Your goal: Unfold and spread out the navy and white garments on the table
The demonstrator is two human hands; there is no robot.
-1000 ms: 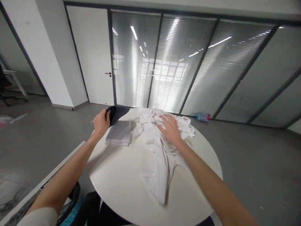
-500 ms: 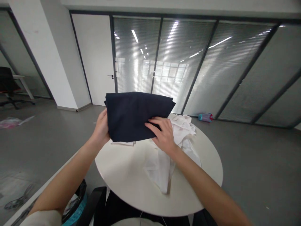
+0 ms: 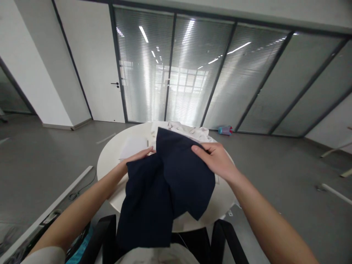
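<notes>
The dark cloth (image 3: 188, 176) hangs between both hands over the tabletop's (image 3: 110, 156) near edge, slanting far-right to near-left. The right hand (image 3: 218, 161) pinches its right side; the left hand (image 3: 140, 155) touches its far-left side, grip unclear.

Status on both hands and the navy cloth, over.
Right hand gripping navy cloth. Left hand against it, grip unclear. White fabric bunched behind, on the table.
</notes>
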